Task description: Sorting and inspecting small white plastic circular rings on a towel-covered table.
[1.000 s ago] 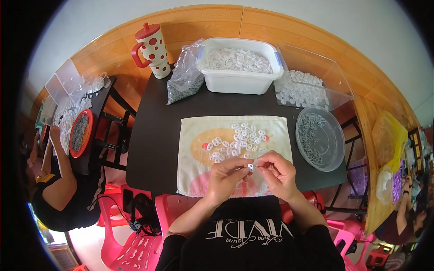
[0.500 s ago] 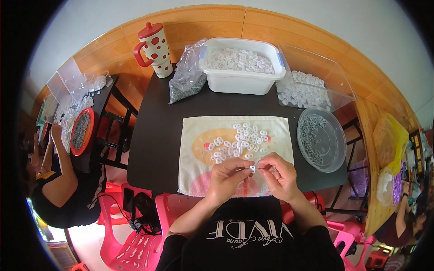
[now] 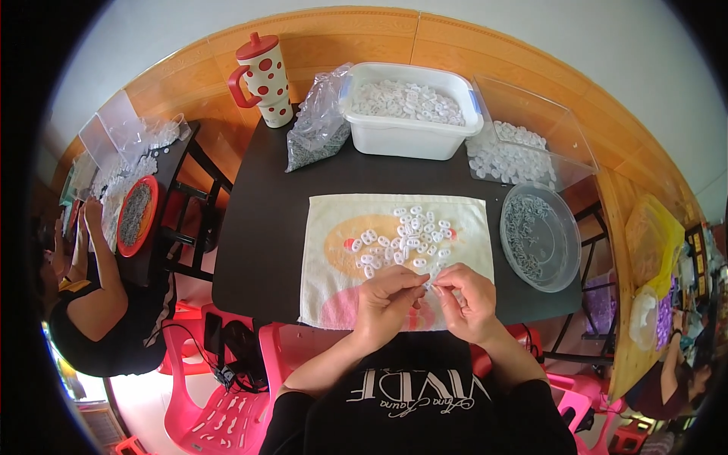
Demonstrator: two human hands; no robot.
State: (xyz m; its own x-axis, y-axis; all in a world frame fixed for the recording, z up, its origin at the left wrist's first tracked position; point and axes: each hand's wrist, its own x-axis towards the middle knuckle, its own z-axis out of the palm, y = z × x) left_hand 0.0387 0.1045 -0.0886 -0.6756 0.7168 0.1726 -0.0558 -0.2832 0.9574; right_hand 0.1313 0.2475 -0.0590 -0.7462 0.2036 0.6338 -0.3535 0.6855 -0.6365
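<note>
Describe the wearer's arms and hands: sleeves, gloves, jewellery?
Both hands, left hand and right hand, are bare: no gloves, and no rings or watch that I can make out. Forearms are uncovered; black sleeves begin near the elbows, part of a black top with white lettering on the chest.

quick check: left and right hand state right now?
Left hand: fingers pinched on a small white piece over the towel.
Right hand: fingers pinched on the same small white piece.

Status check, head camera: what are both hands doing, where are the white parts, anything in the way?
Left hand and right hand pinch one small white piece between fingertips. Loose white pieces on the cloth just beyond. Nothing between hands and pile.
</note>
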